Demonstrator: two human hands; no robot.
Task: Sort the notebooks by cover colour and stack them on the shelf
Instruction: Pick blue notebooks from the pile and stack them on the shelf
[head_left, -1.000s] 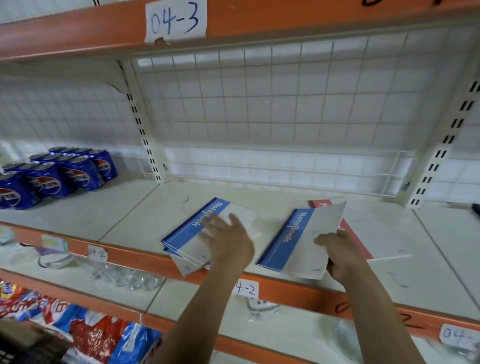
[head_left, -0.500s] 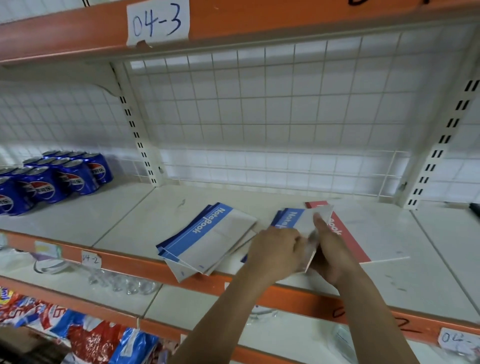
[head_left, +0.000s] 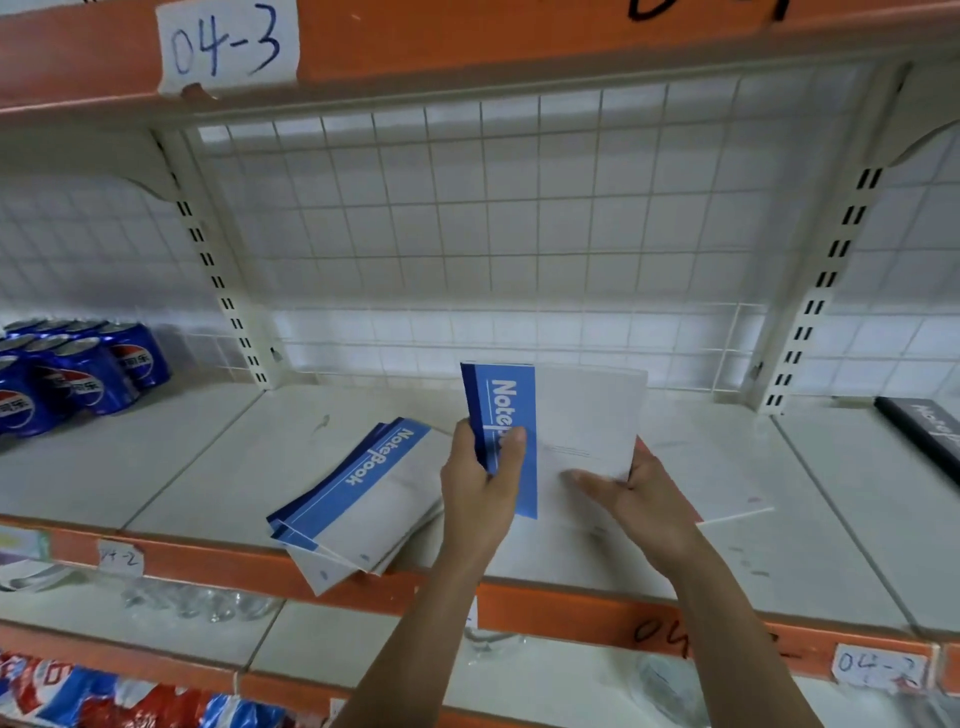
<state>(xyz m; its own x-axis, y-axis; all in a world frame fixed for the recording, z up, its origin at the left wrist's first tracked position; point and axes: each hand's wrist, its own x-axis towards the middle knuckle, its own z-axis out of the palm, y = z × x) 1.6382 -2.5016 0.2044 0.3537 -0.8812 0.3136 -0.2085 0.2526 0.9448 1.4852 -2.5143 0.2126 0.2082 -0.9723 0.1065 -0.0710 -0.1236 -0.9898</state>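
Two or more blue-and-white notebooks (head_left: 571, 421) stand upright above the white shelf (head_left: 779, 545), held between both hands. My left hand (head_left: 480, 488) grips their blue spine edge, thumb across the front cover. My right hand (head_left: 631, 499) holds the right edge, thumb lying on the white cover. A loose stack of blue notebooks (head_left: 363, 499) lies on the shelf just left of my left hand, overhanging the front edge. A red notebook (head_left: 727, 488) lies flat behind my right hand, mostly hidden. A black notebook (head_left: 930, 431) lies at the far right.
Blue soda cans (head_left: 78, 374) stand at the shelf's left end. A wire grid back panel (head_left: 493, 249) closes the rear. The orange front rail (head_left: 571, 608) carries paper labels. Glassware and snack bags sit on lower shelves.
Both hands have lifted the blue notebooks off the shelf and stood them upright. A second ago my left hand rested on the left stack; it now grips the held notebooks' spine.
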